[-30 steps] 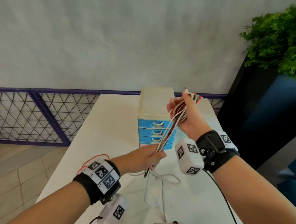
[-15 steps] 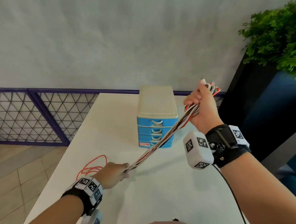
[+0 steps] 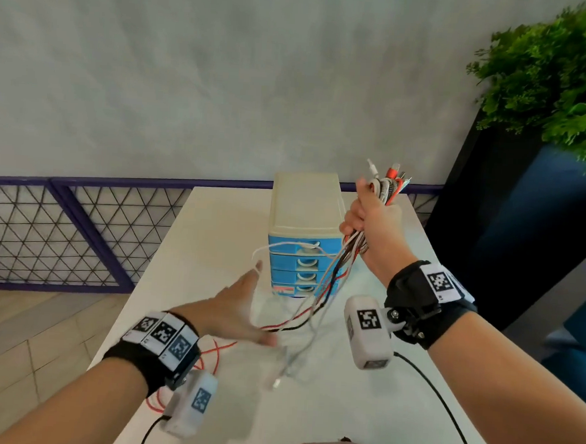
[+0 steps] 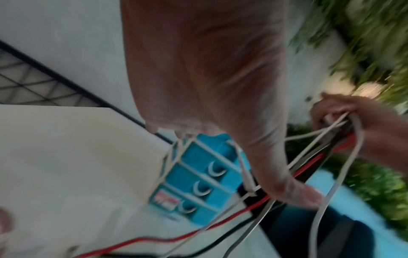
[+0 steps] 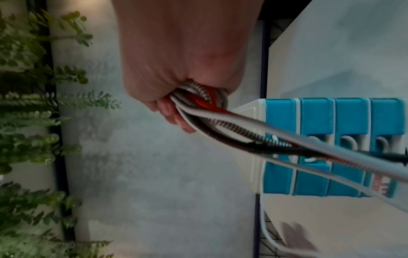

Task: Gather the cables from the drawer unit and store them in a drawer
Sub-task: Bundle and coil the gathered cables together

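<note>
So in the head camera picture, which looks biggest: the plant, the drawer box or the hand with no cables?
Biggest to smallest, as they look in the head view:
1. plant, though it runs off the edge
2. drawer box
3. left hand, open and blurred

The hand is nearer the camera, so it looks bigger than it should.

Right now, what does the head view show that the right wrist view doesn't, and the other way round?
Only the head view shows the left hand, fingers spread and straight, beside the dangling cables, whose plug ends stick up above the right hand. Only the right wrist view shows the right fingers curled round the bundle, one cable spring-wrapped. Both show the right hand gripping the cables in front of the drawer unit, drawers closed.
</note>
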`<act>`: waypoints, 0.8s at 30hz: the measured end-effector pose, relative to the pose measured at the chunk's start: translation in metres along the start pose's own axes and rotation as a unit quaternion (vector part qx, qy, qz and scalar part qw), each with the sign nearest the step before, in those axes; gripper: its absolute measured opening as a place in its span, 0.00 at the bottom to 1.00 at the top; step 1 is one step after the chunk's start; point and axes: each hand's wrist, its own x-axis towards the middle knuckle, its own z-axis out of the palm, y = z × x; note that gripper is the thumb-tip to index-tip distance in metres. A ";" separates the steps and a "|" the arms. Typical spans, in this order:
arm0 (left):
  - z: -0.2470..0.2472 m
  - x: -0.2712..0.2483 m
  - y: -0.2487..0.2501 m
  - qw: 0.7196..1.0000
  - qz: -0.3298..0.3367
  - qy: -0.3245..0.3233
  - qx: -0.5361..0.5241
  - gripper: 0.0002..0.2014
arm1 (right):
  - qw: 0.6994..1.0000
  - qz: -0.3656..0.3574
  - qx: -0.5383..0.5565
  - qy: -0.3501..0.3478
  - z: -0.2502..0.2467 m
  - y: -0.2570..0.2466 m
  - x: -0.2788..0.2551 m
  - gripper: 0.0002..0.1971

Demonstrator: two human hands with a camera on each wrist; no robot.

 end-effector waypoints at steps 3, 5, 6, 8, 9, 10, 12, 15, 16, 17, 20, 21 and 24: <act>-0.017 0.007 0.037 0.985 0.006 0.151 0.078 0.51 | 0.999 -0.001 -0.044 -0.007 0.003 0.008 -0.005 0.16; -0.029 0.009 0.055 0.963 -0.097 0.190 0.166 0.37 | 0.997 -0.008 -0.080 -0.012 0.004 0.008 -0.007 0.18; -0.035 0.008 0.062 0.953 -0.138 0.173 0.206 0.36 | 0.995 -0.013 -0.097 -0.016 0.005 0.007 -0.008 0.19; -0.044 0.008 0.070 0.940 -0.145 0.181 0.250 0.32 | 0.992 -0.025 -0.118 -0.023 0.005 0.005 -0.008 0.19; -0.046 0.008 0.074 0.939 -0.101 0.218 0.247 0.29 | 0.992 -0.030 -0.123 -0.024 0.005 0.004 -0.008 0.19; -0.045 0.008 0.077 0.942 -0.030 0.255 0.217 0.27 | 0.991 -0.034 -0.124 -0.026 0.006 0.004 -0.009 0.18; -0.038 0.004 0.089 0.966 0.101 0.228 0.071 0.26 | 0.992 -0.037 -0.118 -0.029 0.008 0.006 -0.011 0.18; -0.016 0.004 0.106 0.978 0.151 0.079 -0.116 0.21 | 0.997 -0.027 -0.072 -0.028 0.014 0.010 -0.014 0.17; -0.009 0.007 0.108 0.973 0.161 0.067 -0.149 0.14 | 0.998 -0.020 -0.049 -0.026 0.015 0.011 -0.014 0.17; -0.004 0.009 0.108 0.965 0.175 0.064 -0.187 0.08 | 0.999 -0.012 -0.024 -0.022 0.015 0.011 -0.013 0.16; 0.002 0.015 0.097 0.942 0.190 -0.001 -0.277 0.10 | 0.999 -0.003 0.048 0.001 0.005 0.010 -0.006 0.17; 0.004 0.015 0.091 0.934 0.182 -0.036 -0.306 0.12 | 0.998 -0.004 0.067 0.010 0.000 0.009 -0.002 0.17; 0.009 0.013 0.073 0.901 0.146 -0.114 -0.393 0.16 | 0.993 -0.009 0.111 0.031 -0.015 0.002 0.010 0.16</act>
